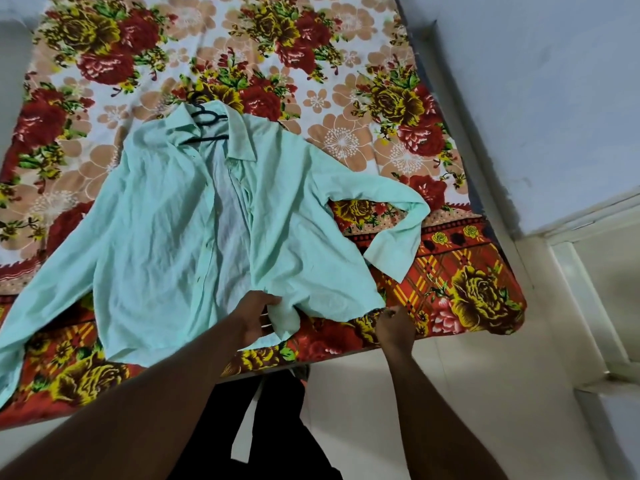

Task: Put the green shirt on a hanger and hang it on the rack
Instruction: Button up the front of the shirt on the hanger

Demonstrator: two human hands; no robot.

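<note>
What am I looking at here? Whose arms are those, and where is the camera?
There is just one picture, taken by a camera worn on a person's head, looking down. So the two bare arms coming from the bottom are that person's own. In front of them is a bed with a flowery bedsheet. A light green shirt lies spread open on it, and a black hanger is already tucked inside its collar. The left hand has a grip on the shirt's bottom edge. The right hand pinches the hem corner beside it. No rack shows in this picture.
</note>
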